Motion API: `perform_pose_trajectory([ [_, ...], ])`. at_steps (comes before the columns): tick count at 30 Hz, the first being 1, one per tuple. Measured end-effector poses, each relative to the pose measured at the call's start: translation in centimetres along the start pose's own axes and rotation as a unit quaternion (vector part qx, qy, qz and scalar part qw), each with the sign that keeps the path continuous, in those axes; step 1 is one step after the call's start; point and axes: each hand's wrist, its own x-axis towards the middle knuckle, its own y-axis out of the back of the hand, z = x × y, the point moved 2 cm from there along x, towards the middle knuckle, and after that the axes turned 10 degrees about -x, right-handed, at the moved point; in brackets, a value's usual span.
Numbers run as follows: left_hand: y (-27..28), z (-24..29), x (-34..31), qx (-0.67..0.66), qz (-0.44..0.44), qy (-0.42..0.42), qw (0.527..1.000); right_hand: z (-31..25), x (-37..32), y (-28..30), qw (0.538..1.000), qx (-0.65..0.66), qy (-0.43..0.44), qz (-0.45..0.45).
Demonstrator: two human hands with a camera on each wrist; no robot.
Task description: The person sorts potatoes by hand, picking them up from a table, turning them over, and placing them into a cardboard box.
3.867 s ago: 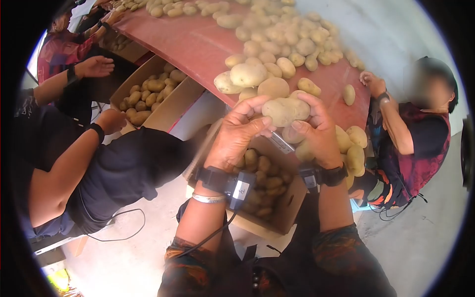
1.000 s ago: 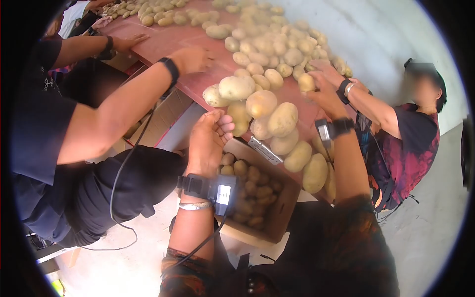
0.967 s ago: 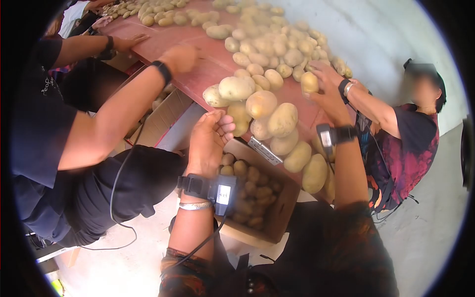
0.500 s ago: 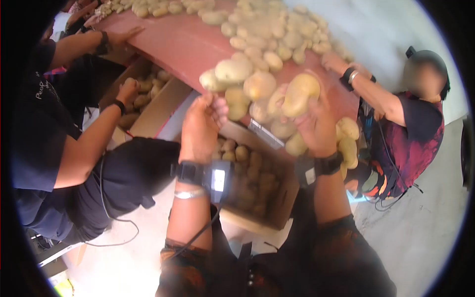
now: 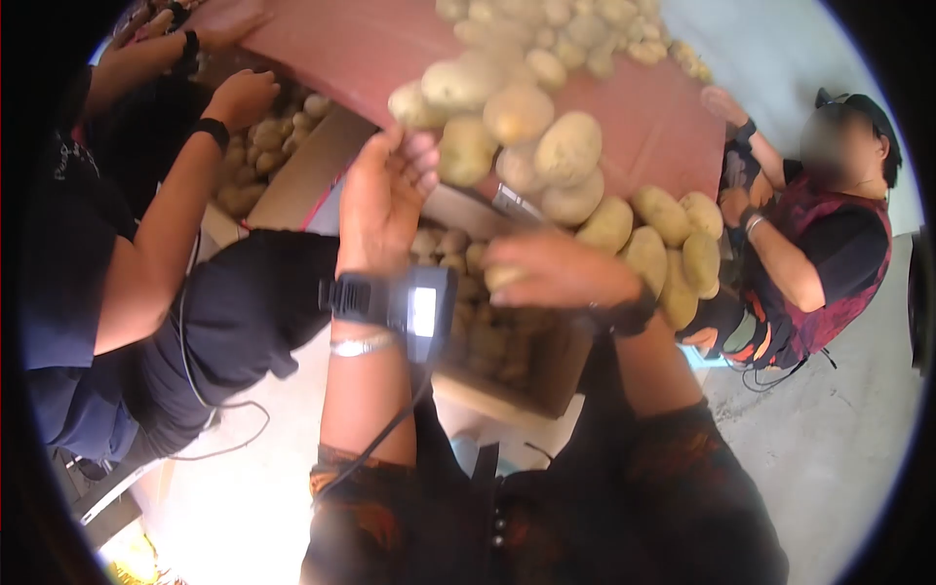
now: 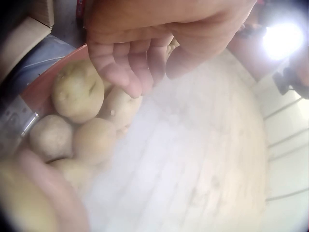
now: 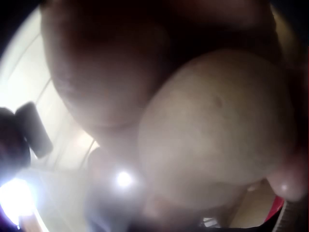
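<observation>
My right hand (image 5: 561, 268) grips a potato (image 7: 217, 130) over the cardboard box (image 5: 507, 398) below the table's edge. In the left wrist view that same potato (image 6: 24, 200) shows blurred at the lower left, fingers along its side. My left hand (image 5: 385, 190) holds nothing; its fingers are loosely bent, close to the big potatoes (image 5: 466, 151) on the table's corner. Seen from the left wrist, the left fingertips (image 6: 133, 87) hang just beside a pale potato (image 6: 77, 92). More potatoes (image 5: 453, 244) lie inside the box.
A red table (image 5: 643, 132) bears a large heap of potatoes (image 5: 570, 24). Several potatoes (image 5: 673, 249) cluster at its near right edge, by a metal bracket (image 5: 517, 203). Another box (image 5: 292, 171) of potatoes stands left. People stand at both sides, one arm (image 5: 156, 239) near that box.
My right hand went out to the table, took a potato, brought it back and has now lowered it over the box. The left hand has shifted slightly up in view, still without anything.
</observation>
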Motion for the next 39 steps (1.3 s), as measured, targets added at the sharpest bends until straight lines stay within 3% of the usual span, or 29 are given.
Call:
perform_pose_trajectory([
  [3,-1.2,0.0,-1.0,0.021,0.021,-0.015,0.999,-1.0,0.4,-0.9,0.992,-0.101,-0.057,-0.058],
  [6,-1.5,-0.1,-1.6,0.018,0.040,-0.029,0.999,-1.5,0.2,-0.3,0.991,-0.114,-0.060,-0.021],
  [10,-1.5,-0.1,-1.5,0.037,0.040,-0.037,0.998,-3.1,-1.2,4.5,0.995,-0.048,0.005,0.082],
  [12,-1.4,-0.2,-1.5,0.045,0.049,-0.036,0.997,-3.6,-2.0,8.6,0.989,-0.042,-0.082,0.117],
  [14,-1.4,-0.2,-1.6,0.041,0.047,-0.035,0.997,-0.2,-2.3,10.8,0.978,-0.053,-0.092,0.182],
  [16,-1.5,-0.2,-1.6,0.038,0.046,-0.034,0.998,1.5,-1.3,13.7,0.950,-0.121,-0.213,0.192],
  [17,-1.6,-0.3,-1.7,0.033,0.046,-0.030,0.998,3.8,-0.5,14.8,0.949,-0.178,-0.173,0.192],
  [18,-1.6,-0.5,-1.7,0.029,0.046,-0.026,0.998,6.4,0.5,15.5,0.944,-0.233,-0.132,0.192],
  [22,-1.6,-0.8,-1.7,0.027,0.046,-0.023,0.998,11.4,5.0,16.8,0.961,-0.214,-0.121,0.129],
  [25,-1.7,-0.8,-1.7,0.034,0.041,-0.022,0.998,13.6,7.8,16.6,0.957,-0.190,-0.215,0.035],
  [28,-1.8,-0.8,-1.9,0.039,0.042,-0.026,0.998,13.9,9.2,16.2,0.943,-0.210,-0.256,-0.041],
  [34,-2.0,-1.1,-1.8,0.036,0.032,-0.022,0.999,16.0,8.5,15.8,0.952,-0.193,-0.237,0.010],
  [37,-1.9,-1.0,-2.0,0.034,0.030,-0.022,0.999,15.5,7.3,16.9,0.944,-0.203,-0.257,-0.034],
  [39,-1.9,-0.8,-2.0,0.034,0.022,-0.021,0.999,14.6,6.7,17.2,0.956,-0.157,-0.247,-0.015],
])
